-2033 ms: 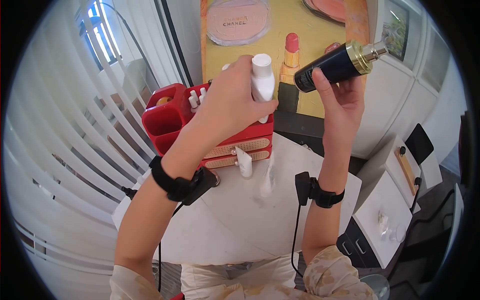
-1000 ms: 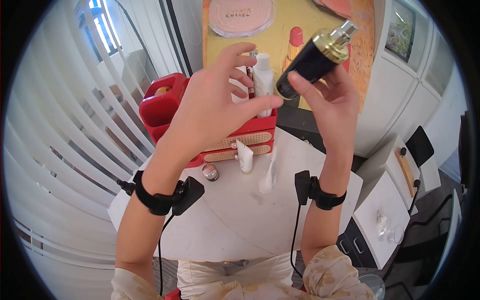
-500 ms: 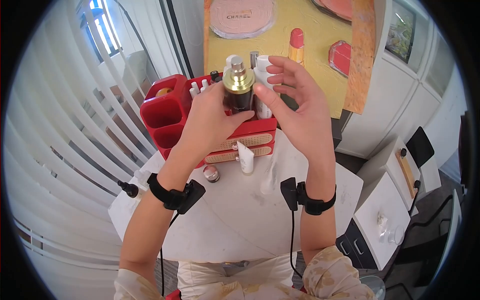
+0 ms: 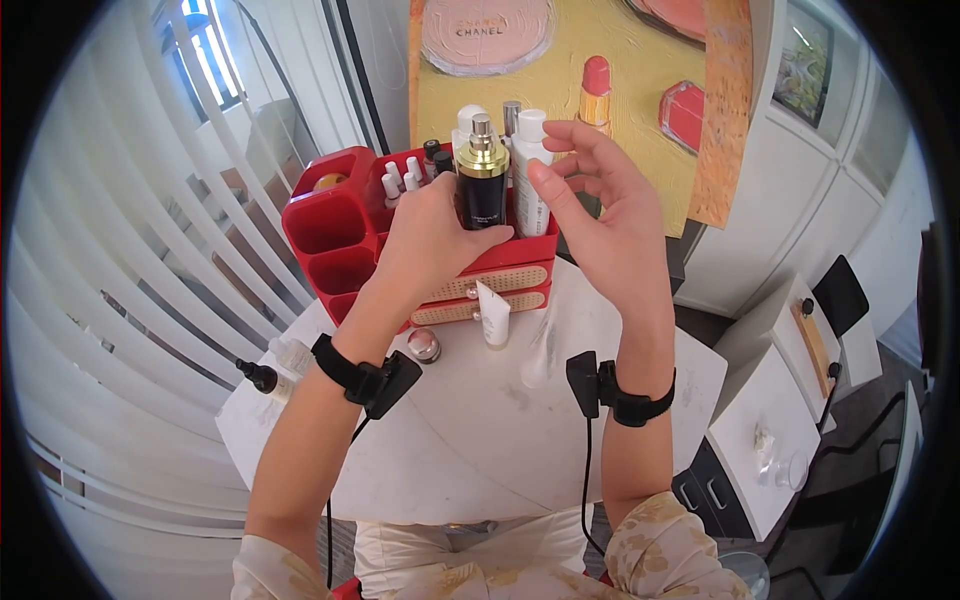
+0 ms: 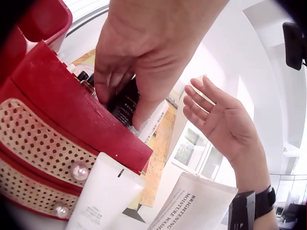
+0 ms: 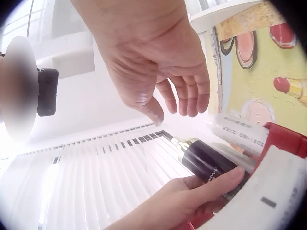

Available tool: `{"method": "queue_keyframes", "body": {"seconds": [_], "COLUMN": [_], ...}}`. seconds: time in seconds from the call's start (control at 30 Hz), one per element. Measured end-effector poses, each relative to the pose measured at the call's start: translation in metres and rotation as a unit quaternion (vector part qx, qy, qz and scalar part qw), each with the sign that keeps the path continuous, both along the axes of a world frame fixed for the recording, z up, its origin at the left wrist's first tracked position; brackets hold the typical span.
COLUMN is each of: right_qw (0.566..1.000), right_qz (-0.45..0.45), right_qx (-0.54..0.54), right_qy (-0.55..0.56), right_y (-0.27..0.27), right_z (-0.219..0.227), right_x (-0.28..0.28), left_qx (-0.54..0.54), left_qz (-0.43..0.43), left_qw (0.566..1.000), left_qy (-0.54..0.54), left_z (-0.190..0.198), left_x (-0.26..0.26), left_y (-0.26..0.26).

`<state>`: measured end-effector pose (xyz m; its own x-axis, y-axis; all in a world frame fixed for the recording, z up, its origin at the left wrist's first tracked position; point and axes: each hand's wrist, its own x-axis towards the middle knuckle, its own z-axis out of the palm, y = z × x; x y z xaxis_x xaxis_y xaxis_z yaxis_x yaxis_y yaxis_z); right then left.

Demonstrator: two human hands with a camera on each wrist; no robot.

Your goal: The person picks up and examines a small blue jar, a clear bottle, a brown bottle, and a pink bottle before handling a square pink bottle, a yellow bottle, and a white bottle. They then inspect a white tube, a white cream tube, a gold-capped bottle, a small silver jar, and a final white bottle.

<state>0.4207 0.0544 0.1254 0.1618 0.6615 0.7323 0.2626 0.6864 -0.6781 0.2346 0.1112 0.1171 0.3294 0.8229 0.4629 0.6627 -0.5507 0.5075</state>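
A dark pump bottle (image 4: 484, 190) with a gold collar stands upright at the front of the red organizer (image 4: 330, 230). My left hand (image 4: 425, 225) grips it low down, thumb across the front and fingers round its left side. In the left wrist view the lower part of the bottle (image 5: 125, 103) shows between thumb and fingers, behind the organizer's red front wall. Just right of it stands a white capped bottle (image 4: 531, 180). My right hand (image 4: 610, 215) is beside that white bottle, fingers loosely spread and holding nothing; the right wrist view shows it above the pump bottle.
A white tube (image 4: 492, 318) stands before the drawers, with a small jar (image 4: 424, 345) to its left and another pale tube (image 4: 539, 355) to its right. A black-topped dropper bottle (image 4: 258, 376) is at the table's left edge. Behind the organizer rises a painted board (image 4: 640, 60).
The dark pump bottle has gone from my right hand into the organizer, where my left hand now holds it. My left hand let go of the white bottle earlier.
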Motion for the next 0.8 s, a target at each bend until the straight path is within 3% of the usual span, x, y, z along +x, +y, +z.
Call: {"method": "queue_keyframes", "body": {"seconds": [0.33, 0.57, 0.7, 0.8], "right_qw": [1.000, 1.000, 1.000, 0.999], "right_qz": [-0.008, -0.008, -0.022, -0.035], "right_qx": [-0.007, -0.012, -0.006, -0.020], "right_qy": [-0.006, -0.004, -0.007, -0.009], "right_y": [-0.001, -0.002, 0.000, 0.001], "right_z": [0.001, 0.002, 0.001, 0.001], "right_x": [0.000, -0.001, 0.002, 0.004], "left_qx": [-0.008, -0.040, -0.043, 0.001], "left_qz": [0.052, 0.047, 0.077, 0.056], "left_qw": [0.997, 0.998, 0.995, 0.998], "left_qy": [0.055, -0.018, 0.042, 0.022], "left_z": [0.004, -0.001, 0.006, -0.001], "left_x": [0.003, 0.027, 0.028, 0.025], "left_y": [-0.005, -0.006, -0.007, -0.002]}}
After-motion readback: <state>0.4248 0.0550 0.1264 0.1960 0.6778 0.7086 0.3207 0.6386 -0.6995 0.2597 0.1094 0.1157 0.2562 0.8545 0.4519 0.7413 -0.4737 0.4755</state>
